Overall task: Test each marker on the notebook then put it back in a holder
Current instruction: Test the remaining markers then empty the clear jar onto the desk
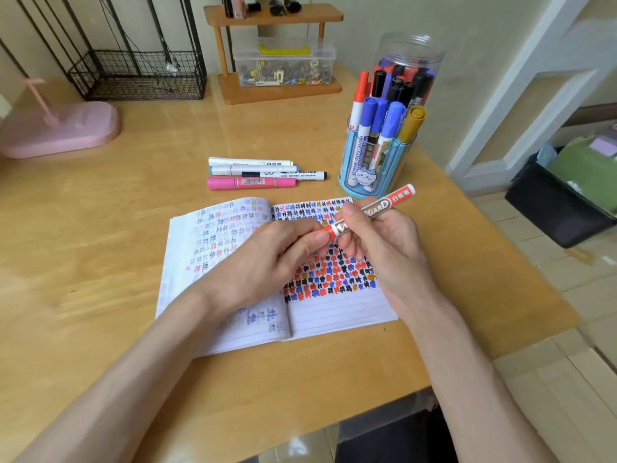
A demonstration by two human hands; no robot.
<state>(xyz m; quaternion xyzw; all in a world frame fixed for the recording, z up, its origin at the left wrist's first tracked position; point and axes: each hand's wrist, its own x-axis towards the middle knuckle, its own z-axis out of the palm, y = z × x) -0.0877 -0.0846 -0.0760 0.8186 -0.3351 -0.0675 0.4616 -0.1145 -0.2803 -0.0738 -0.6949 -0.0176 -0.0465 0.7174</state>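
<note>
Over the open notebook (334, 315), which lies on the wooden desk (100, 262) between its middle and its right edge, both hands hold one red whiteboard marker (377, 208). The right hand (384, 242) wraps its fingers and thumb round the barrel, and the left hand (267, 262) pinches the marker's red end between thumb and fingertips (that end is mostly hidden, so whether the cap is seated cannot be told). The marker is tilted above the right-hand page, clear of the paper, its white tail pointing toward the blue holder (374, 175). That page is thick with red, blue, black and yellow test marks; the left page shows fainter ones. The blue holder stands just beyond the notebook's far right corner, near the desk's right edge, with red, blue and gold-capped markers upright in it. Behind it stands a clear jar (414, 58) packed with more. Four loose markers (253, 172) lie side by side beyond the notebook's far edge, the pink one nearest it. Along the far edge of the desk sit a wire basket (140, 75), a small wooden shelf (273, 15) over a clear plastic box (283, 65), and a pink stand (60, 128) at the left.
</note>
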